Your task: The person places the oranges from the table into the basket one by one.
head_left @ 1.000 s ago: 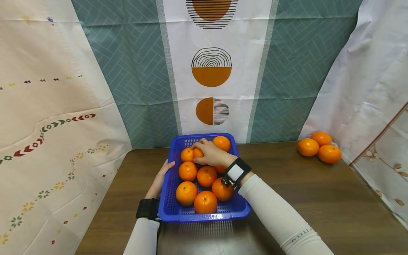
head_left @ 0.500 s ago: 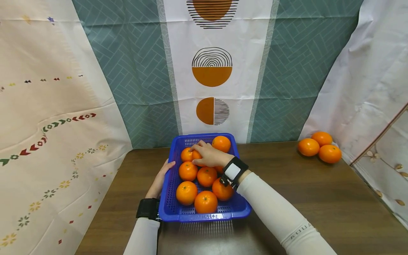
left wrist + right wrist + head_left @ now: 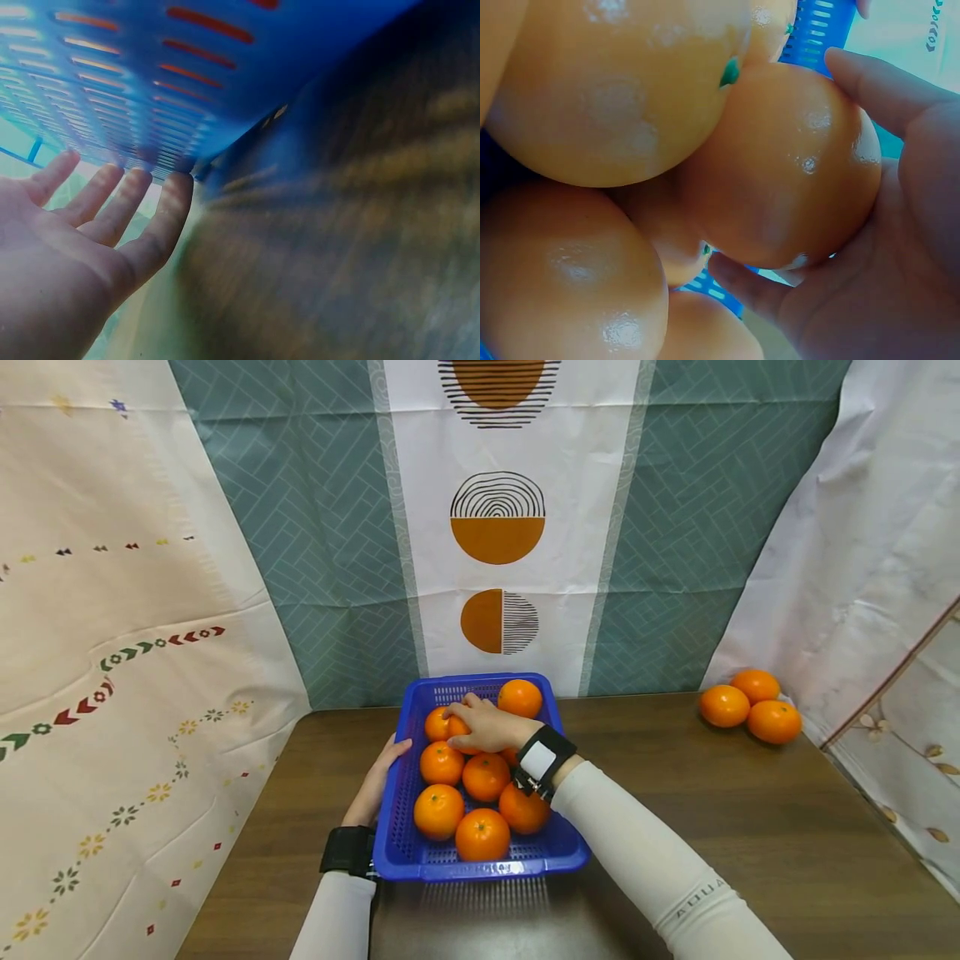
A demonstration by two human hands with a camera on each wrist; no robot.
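A blue plastic basket [image 3: 457, 872] with slotted walls holds several oranges [image 3: 483, 835] in the head view. My right hand [image 3: 489, 727] reaches over its far part and grips an orange [image 3: 457, 731] among the others. In the right wrist view, the thumb and fingers curve round that orange [image 3: 795, 165], while neighbouring oranges [image 3: 607, 90] crowd close to it. My left hand [image 3: 378, 781] rests along the basket's left side. The left wrist view has its fingers [image 3: 169, 214] fairly straight, their tips at the slotted wall [image 3: 199, 56] from outside.
Three more oranges [image 3: 775, 722] sit together at the back right of the brown wooden table [image 3: 675, 777]. Behind the table hangs a green and white patterned cloth [image 3: 510, 652]. A cream embroidered cloth [image 3: 150, 718] borders the left side, and a pale floral one [image 3: 900, 760] the right.
My right hand has shifted slightly left inside the basket, with the orange in its grip. The left hand and the basket stay in place.
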